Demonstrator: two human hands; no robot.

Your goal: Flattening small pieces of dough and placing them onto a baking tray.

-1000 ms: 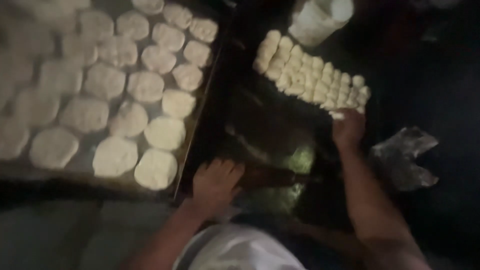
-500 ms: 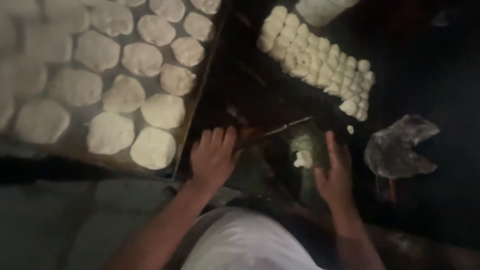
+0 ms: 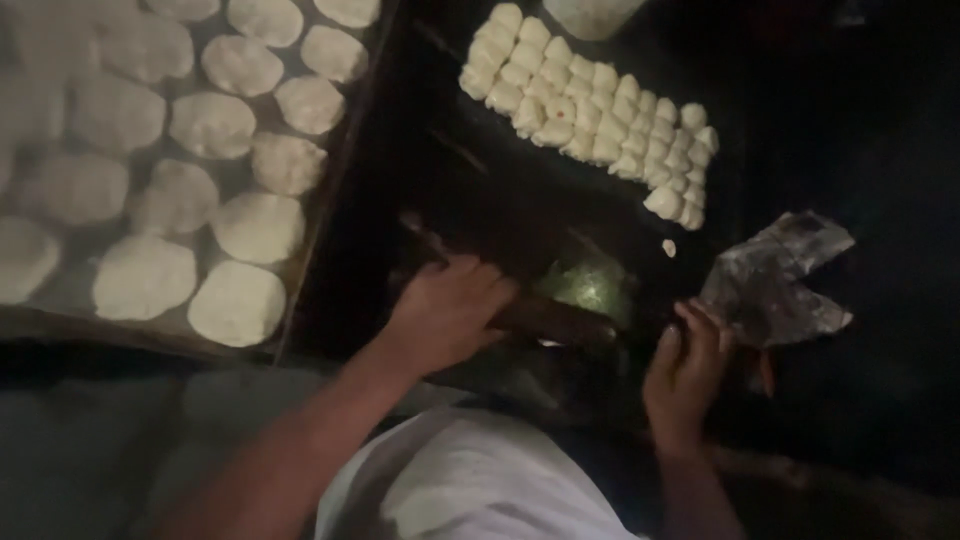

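while both hands sit low on the dark counter, i judge the rolling work partly done. my left hand lies palm-down on a dark rolling pin, fingers curled loosely over it and pressing rather than clenched. my right hand rests just past the pin's other end, fingers bent and touching the edge of a crumpled grey cloth; whether they grip anything i cannot tell. beyond my left fingers, the tray carries many flattened dough rounds, so that share looks finished. ahead of the right fingers a block of small dough balls waits unrolled, one loose dough crumb lying nearer. between my hands the dough under the pin is too dim to make out.
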